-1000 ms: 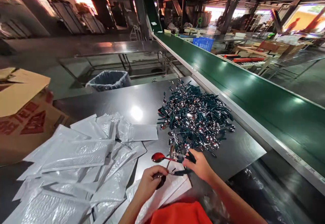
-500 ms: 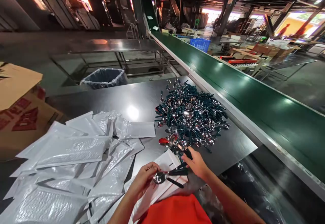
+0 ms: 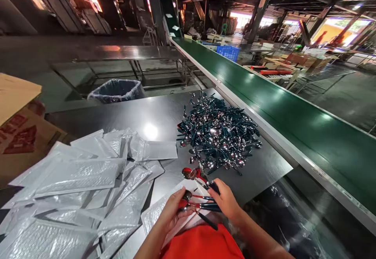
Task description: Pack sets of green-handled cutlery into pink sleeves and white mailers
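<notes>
My left hand [image 3: 172,209] is closed around the bowl ends of a few spoons [image 3: 208,207], whose dark handles point right. Close beside it, my right hand [image 3: 225,200] grips another bunch of spoons [image 3: 186,172] by their dark handles, with the shiny bowls fanned out forward and left. Under both hands lies a white bubble mailer [image 3: 154,210], partly covered by them. Just beyond is a large heap of dark-handled metal spoons [image 3: 217,131]. How many spoons each hand holds is hard to make out.
White bubble mailers [image 3: 76,176] are piled on the left of the metal table [image 3: 138,114]. A cardboard box [image 3: 20,133] stands at far left, and a lined bin [image 3: 116,92] behind the table. Along the right runs a green conveyor belt [image 3: 264,94].
My right hand has drawn its spoons slightly toward me, away from the heap. In my left hand the spoons have shifted, and the fingers now cover their bowls more. The view has moved slightly.
</notes>
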`<state>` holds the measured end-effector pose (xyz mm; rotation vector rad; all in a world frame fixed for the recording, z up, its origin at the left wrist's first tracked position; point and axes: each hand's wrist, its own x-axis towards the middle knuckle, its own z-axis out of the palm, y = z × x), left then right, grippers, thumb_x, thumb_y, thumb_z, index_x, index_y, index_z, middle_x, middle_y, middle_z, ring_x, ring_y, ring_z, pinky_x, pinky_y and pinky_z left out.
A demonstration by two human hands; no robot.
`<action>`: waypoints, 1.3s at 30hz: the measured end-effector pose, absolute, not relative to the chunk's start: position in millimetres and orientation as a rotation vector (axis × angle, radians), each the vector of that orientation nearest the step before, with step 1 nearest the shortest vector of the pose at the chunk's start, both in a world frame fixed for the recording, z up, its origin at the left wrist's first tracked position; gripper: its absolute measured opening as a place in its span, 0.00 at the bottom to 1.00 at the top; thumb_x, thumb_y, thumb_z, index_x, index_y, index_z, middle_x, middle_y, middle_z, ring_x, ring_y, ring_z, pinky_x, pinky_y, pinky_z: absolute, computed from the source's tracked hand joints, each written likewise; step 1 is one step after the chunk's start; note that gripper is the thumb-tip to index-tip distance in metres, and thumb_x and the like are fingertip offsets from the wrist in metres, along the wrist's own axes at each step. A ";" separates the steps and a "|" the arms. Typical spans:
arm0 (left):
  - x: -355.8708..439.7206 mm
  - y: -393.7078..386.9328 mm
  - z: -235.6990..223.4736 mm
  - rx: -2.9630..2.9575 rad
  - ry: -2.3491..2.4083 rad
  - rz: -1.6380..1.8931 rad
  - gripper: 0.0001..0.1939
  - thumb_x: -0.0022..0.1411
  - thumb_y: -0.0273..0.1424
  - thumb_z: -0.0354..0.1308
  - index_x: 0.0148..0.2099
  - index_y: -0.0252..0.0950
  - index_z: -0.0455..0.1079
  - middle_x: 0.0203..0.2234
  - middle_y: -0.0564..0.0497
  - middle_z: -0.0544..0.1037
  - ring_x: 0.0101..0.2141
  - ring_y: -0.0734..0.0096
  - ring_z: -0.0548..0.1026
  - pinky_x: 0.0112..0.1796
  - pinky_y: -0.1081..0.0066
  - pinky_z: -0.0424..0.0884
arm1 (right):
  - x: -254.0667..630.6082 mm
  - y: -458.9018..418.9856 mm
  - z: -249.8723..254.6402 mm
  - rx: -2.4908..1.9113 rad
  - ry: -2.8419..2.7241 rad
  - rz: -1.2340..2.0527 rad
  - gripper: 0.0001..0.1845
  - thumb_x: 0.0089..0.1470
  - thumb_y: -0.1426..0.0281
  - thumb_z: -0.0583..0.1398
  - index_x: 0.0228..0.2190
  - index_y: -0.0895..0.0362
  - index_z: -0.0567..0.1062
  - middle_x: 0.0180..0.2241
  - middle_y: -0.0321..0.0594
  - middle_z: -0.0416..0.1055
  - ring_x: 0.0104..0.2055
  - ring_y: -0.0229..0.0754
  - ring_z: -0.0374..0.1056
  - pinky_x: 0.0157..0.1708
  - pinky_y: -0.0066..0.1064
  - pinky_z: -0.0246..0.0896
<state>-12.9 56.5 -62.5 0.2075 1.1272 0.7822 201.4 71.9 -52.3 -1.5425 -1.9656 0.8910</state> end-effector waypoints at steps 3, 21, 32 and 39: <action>-14.8 58.3 -64.1 0.125 1.147 0.730 0.16 0.67 0.39 0.53 0.41 0.28 0.68 0.26 0.41 0.81 0.22 0.63 0.80 0.21 0.74 0.76 | 209.2 77.3 -42.8 -1.457 -2.050 1.113 0.10 0.62 0.62 0.52 0.31 0.54 0.64 0.26 0.35 0.71 0.31 0.41 0.69 0.34 0.28 0.60; -21.9 57.8 -62.0 0.127 1.056 0.692 0.16 0.67 0.37 0.51 0.41 0.28 0.72 0.31 0.38 0.82 0.26 0.62 0.81 0.24 0.71 0.78 | 209.2 82.5 -25.6 -1.255 -2.844 0.914 0.18 0.64 0.57 0.55 0.47 0.54 0.76 0.39 0.43 0.78 0.40 0.45 0.72 0.33 0.28 0.57; -28.2 52.3 -68.2 0.167 1.081 0.710 0.08 0.50 0.24 0.70 0.34 0.26 0.76 0.22 0.43 0.80 0.19 0.71 0.76 0.21 0.77 0.74 | 200.5 69.7 -45.0 -1.493 -2.490 1.055 0.19 0.59 0.52 0.57 0.37 0.52 0.80 0.35 0.43 0.79 0.42 0.48 0.73 0.43 0.35 0.62; -28.8 58.3 -64.8 0.185 1.068 0.892 0.07 0.55 0.29 0.68 0.35 0.32 0.75 0.24 0.47 0.79 0.23 0.72 0.77 0.26 0.78 0.76 | 198.5 71.3 -72.7 -1.405 -1.009 1.744 0.43 0.49 0.35 0.52 0.51 0.55 0.71 0.46 0.49 0.75 0.45 0.51 0.74 0.47 0.45 0.67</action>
